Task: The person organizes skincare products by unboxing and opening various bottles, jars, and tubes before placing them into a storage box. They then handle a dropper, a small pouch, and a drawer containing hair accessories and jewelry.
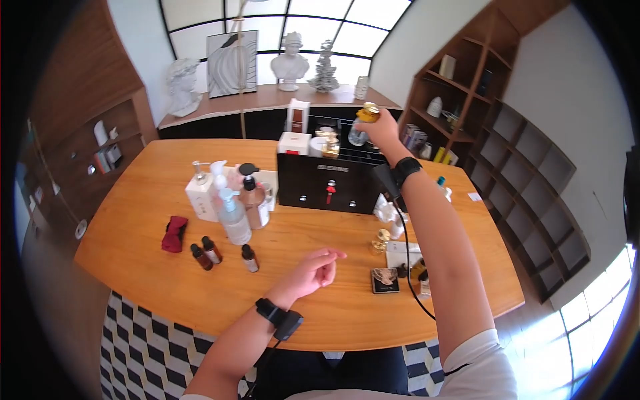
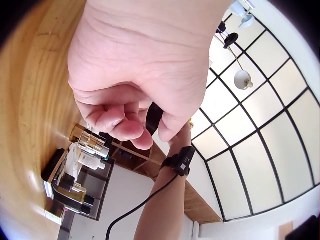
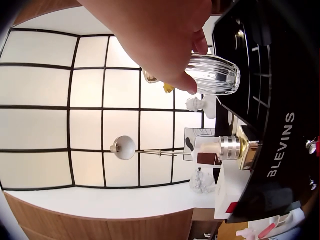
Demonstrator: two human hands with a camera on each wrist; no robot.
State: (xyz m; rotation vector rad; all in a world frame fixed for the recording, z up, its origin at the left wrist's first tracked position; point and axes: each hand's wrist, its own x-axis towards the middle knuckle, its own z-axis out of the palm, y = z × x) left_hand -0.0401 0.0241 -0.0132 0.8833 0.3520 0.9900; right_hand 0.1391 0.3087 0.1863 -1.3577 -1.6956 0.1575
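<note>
1. Head view: the largest thing is the wooden surface (image 1: 143, 227), carrying everything around the black box (image 1: 320, 181).
2. The black box, lettered "BLEVINS" on its front, stands at the far side and has dividers inside.
3. Left of the black box is a cluster of pump bottles: a white one (image 1: 203, 198), a clear one with a pale blue pump (image 1: 236, 224) and a brownish one with a black pump (image 1: 255, 208).
4. The left hand (image 1: 305, 275) is nearer the person than the black box, over the surface; its grip is released, fingers loosely bent, holding nothing.
5. The right hand (image 1: 387, 131) is above the black box's right part, its grip grasping a ribbed glass bottle (image 1: 358, 136) with a gold and yellow top. Whether the bottle touches the box cannot be told.
6. Two white boxes, one tall (image 1: 298, 117) and one low (image 1: 294, 143), sit in the black box's left part.
7. A dark red bow (image 1: 175, 234) lies left of and nearer than the black box.
8. Smallest, three dropper bottles (image 1: 250, 258) stand between the bow and the left hand.
</note>
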